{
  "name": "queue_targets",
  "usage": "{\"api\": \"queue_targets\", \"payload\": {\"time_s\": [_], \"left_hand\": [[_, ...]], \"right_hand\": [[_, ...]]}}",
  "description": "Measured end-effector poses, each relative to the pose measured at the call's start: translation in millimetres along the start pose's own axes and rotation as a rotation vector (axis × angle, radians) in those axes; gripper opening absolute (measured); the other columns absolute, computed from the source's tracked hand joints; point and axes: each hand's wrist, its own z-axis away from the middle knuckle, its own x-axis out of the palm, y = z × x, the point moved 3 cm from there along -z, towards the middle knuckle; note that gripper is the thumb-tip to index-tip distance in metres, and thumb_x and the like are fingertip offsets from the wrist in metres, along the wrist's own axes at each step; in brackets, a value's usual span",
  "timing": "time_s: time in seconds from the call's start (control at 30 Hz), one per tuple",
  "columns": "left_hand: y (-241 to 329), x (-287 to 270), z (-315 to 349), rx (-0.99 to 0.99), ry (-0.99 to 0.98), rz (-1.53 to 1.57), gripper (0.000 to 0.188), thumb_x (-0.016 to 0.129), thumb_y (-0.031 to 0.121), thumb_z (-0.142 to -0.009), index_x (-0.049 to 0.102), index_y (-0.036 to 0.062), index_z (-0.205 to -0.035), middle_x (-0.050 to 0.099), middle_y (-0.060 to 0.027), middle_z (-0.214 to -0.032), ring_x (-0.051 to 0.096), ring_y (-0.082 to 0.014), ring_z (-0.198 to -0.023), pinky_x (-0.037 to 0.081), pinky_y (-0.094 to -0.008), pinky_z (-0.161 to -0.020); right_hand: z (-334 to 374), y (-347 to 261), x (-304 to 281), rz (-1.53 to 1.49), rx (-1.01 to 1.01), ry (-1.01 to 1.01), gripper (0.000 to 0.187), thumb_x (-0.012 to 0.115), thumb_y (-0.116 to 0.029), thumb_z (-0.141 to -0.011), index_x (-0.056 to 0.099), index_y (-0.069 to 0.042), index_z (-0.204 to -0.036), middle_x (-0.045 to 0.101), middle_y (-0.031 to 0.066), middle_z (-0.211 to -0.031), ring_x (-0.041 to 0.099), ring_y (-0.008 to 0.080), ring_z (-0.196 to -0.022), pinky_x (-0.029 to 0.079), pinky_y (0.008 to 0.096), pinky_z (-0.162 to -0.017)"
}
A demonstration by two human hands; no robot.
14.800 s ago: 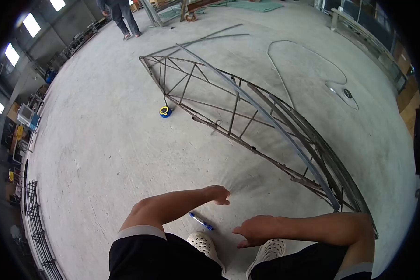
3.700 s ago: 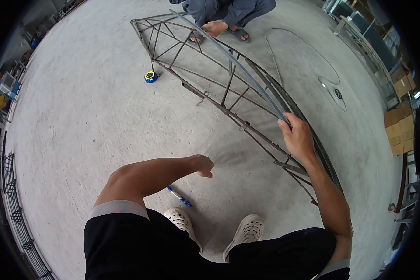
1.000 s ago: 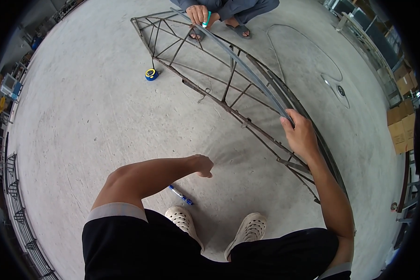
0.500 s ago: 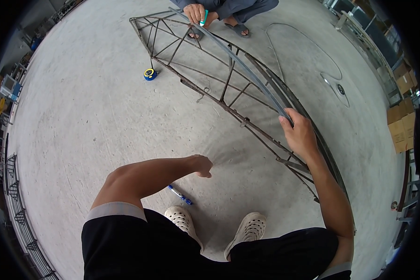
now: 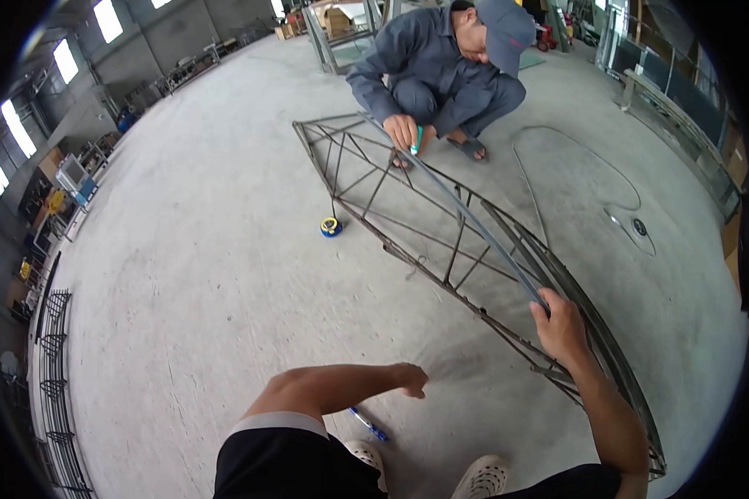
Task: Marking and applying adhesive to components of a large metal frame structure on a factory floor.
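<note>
My right hand (image 5: 562, 328) is closed around the near end of a long grey metal strip (image 5: 489, 236). The strip runs along a curved steel truss frame (image 5: 408, 254) of thin bars lying on the floor. My left hand (image 5: 411, 379) hangs loosely past my knee with nothing visible in it; its fingers are partly hidden. Below it, a blue-and-white marker pen (image 5: 369, 424) lies on the floor. Across the frame, a squatting co-worker's hand (image 5: 401, 131) is at the strip's far part, with a small green, white-tipped object (image 5: 416, 140).
A blue-and-yellow tape measure (image 5: 331, 227) sits beside the frame, its tape reaching the near bar. A hose or cable (image 5: 587, 137) loops on the floor at the right, near a round dark item (image 5: 639, 226). More welded frames (image 5: 54, 374) lie along the left.
The view has tilted up, bringing the co-worker's upper body and the far workshop into sight. My right hand keeps its hold on the strip; my left hand stays hanging.
</note>
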Motion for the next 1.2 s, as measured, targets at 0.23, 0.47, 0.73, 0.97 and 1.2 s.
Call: {"api": "queue_targets", "payload": {"time_s": [0.23, 0.47, 0.73, 0.97, 1.2], "left_hand": [[2, -9, 13, -0.038, -0.042, -0.002, 0.058, 0.059, 0.048, -0.089, 0.056, 0.0070, -0.130, 0.063, -0.0164, -0.125, 0.058, -0.0359, -0.118, 0.047, -0.0459, -0.096], [-4, -9, 16, 0.004, 0.108, 0.016, 0.049, 0.060, 0.044, -0.085, 0.069, 0.0022, -0.108, 0.069, -0.0187, -0.109, 0.064, -0.0367, -0.107, 0.051, -0.0471, -0.089], [-1, -8, 14, -0.001, 0.083, 0.020, 0.050, 0.060, 0.046, -0.085, 0.069, 0.0024, -0.108, 0.069, -0.0184, -0.108, 0.064, -0.0368, -0.106, 0.051, -0.0476, -0.088], [-3, -5, 13, -0.020, 0.087, 0.004, 0.049, 0.061, 0.046, -0.085, 0.070, 0.0034, -0.107, 0.069, -0.0176, -0.109, 0.064, -0.0367, -0.107, 0.051, -0.0476, -0.089], [-3, -4, 13, -0.019, 0.063, 0.003, 0.050, 0.061, 0.047, -0.086, 0.066, 0.0050, -0.113, 0.068, -0.0172, -0.113, 0.062, -0.0365, -0.110, 0.050, -0.0473, -0.091]], "right_hand": [[5, 2, -7, 0.002, -0.048, 0.046, 0.031, 0.065, -0.018, -0.090, 0.061, 0.002, -0.112, 0.067, 0.0249, -0.097, 0.063, 0.0440, -0.095, 0.050, 0.0451, -0.079], [0, 0, -6, 0.019, -0.026, 0.028, 0.032, 0.065, -0.019, -0.090, 0.061, 0.003, -0.113, 0.067, 0.0249, -0.100, 0.063, 0.0437, -0.097, 0.050, 0.0458, -0.081], [1, 4, -4, 0.037, -0.036, 0.037, 0.033, 0.065, -0.021, -0.090, 0.061, 0.003, -0.114, 0.067, 0.0253, -0.101, 0.063, 0.0437, -0.098, 0.050, 0.0460, -0.081], [1, 7, -1, 0.032, -0.048, 0.045, 0.033, 0.064, -0.020, -0.091, 0.061, 0.003, -0.114, 0.067, 0.0252, -0.102, 0.062, 0.0441, -0.098, 0.050, 0.0460, -0.082], [1, 9, 0, 0.031, -0.035, 0.032, 0.031, 0.063, -0.019, -0.090, 0.061, 0.003, -0.113, 0.066, 0.0257, -0.102, 0.062, 0.0444, -0.098, 0.050, 0.0459, -0.081]]}}
